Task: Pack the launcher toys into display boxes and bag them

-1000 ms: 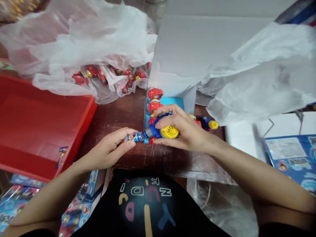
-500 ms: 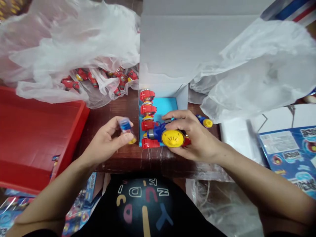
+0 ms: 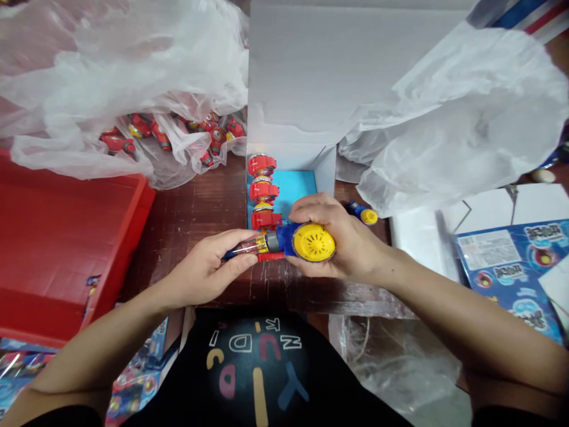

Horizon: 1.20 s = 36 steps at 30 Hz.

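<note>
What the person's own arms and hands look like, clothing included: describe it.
The left hand and right hand are both ungloved, with nothing worn at either wrist. The forearms are bare; black sleeves show at the bottom edge, matching the black shirt.

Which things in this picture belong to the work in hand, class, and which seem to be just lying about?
Seemingly in the work:
small printed tube, in the left hand
blue-and-yellow toy, in the right hand
open box with red toys

Apparently just lying about:
blue printed packaging, far right
clear plastic, lower right
white plastic bag, right of the box
</note>
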Each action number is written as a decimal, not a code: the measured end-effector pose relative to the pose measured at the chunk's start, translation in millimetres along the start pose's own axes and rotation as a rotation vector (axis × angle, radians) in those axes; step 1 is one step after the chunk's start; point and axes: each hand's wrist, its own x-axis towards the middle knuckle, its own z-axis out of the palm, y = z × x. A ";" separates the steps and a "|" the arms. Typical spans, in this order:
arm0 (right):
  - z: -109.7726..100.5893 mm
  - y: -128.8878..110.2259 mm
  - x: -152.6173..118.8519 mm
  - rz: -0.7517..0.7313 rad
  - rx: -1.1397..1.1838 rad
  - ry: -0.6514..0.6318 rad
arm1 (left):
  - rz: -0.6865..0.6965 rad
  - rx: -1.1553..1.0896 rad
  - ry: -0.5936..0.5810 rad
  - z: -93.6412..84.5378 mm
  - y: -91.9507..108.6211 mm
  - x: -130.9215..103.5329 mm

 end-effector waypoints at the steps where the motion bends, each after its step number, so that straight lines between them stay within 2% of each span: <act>1: 2.7 -2.1 -0.7 0.043 0.009 0.010 | 0.112 0.142 0.065 4.4 -3.7 -0.7; 3: 7.2 -7.0 -2.4 0.172 0.043 0.022 | 0.324 0.429 0.172 11.2 -11.9 -1.2; 5: 7.6 -11.3 -4.5 0.295 0.072 0.020 | 0.445 0.605 0.217 13.1 -18.2 0.1; 7: 2.1 -13.5 -7.1 0.325 0.060 -0.007 | 0.442 0.607 0.202 10.2 -20.3 2.4; 11: -16.9 -13.1 -15.6 0.220 -0.089 -0.051 | 0.306 0.475 0.161 4.0 -15.8 7.7; 18: -45.6 -23.9 -20.1 0.297 -0.172 0.112 | 0.464 0.549 0.295 18.2 -19.1 24.2; 20: -58.4 -16.7 -14.3 0.304 -0.261 0.176 | 0.477 0.615 0.288 23.5 -24.3 27.2; 23: -68.1 15.2 -2.7 0.357 -0.520 0.216 | 0.468 0.697 0.165 34.7 -33.3 27.5; 25: -64.0 42.5 5.4 0.393 -0.677 0.105 | 0.445 0.674 0.109 42.7 -39.1 26.3; 28: -49.5 70.4 18.1 0.382 -0.799 -0.123 | 0.396 0.618 0.116 50.3 -45.2 25.7; 32: -32.2 76.2 43.5 0.318 -0.825 -0.304 | 0.398 0.576 0.101 57.7 -46.4 31.6; 34: -25.6 80.0 59.5 0.344 -0.852 -0.397 | 0.411 0.557 0.100 61.3 -43.6 33.7; 36: -24.0 88.9 69.2 0.388 -0.866 -0.467 | 0.395 0.567 0.081 56.0 -41.5 27.1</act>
